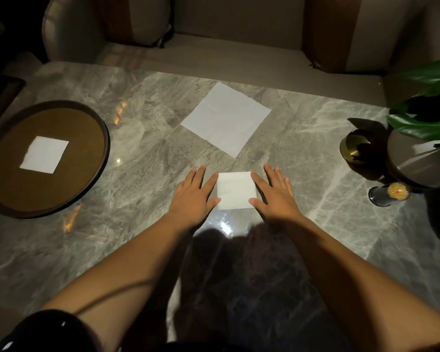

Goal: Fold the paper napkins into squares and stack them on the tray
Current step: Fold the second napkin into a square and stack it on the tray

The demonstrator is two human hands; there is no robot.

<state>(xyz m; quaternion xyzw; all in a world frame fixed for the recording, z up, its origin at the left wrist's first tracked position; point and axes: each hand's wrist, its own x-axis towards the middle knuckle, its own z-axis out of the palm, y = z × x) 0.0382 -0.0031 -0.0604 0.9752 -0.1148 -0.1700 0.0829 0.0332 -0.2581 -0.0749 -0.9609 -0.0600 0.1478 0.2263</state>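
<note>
Dim, warm light glares off the marble table [127, 158]; corners fall dark, edges bow with wide-angle distortion.

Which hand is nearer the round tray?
Left. The left hand lies flat at the folded napkin's left edge, on the tray's side; the right hand lies beyond the napkin.
</note>
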